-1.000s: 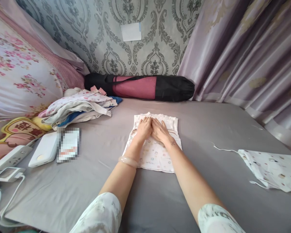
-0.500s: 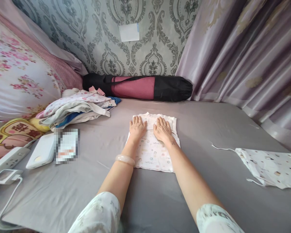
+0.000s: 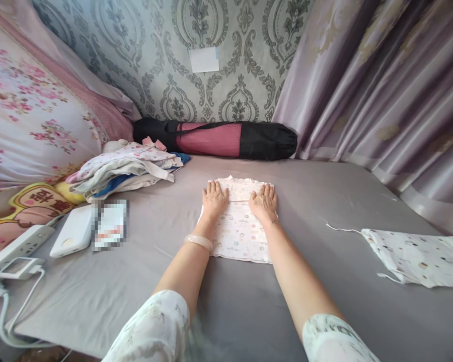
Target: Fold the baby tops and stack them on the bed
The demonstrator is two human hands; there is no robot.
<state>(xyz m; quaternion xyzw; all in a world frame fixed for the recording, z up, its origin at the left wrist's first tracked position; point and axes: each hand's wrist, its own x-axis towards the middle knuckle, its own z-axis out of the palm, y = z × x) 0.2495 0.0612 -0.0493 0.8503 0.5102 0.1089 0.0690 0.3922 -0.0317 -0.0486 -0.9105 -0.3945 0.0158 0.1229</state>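
Observation:
A pale pink garment (image 3: 241, 236) with small prints lies folded into a rough rectangle on the grey sheet (image 3: 249, 306). My left hand (image 3: 215, 197) rests flat on its upper left part, fingers stretched out and pointing away from me. On the upper right part my right hand (image 3: 264, 202) also lies flat, fingers extended. A folded-over flap of the cloth shows between the two hands. Neither hand grips anything. The cloth beneath both palms is hidden.
Rumpled clothes (image 3: 124, 168) are heaped at the left back, near a rolled mat bag (image 3: 207, 139) by the wall. A white power bank (image 3: 71, 231), a blurred-out item (image 3: 110, 225) and a power strip (image 3: 18, 246) lie left. Right is another folded printed garment (image 3: 419, 256) with strings.
My right hand has slid to the right across the garment, toward its upper right corner. The left hand stays in about the same place. The view has shifted slightly.

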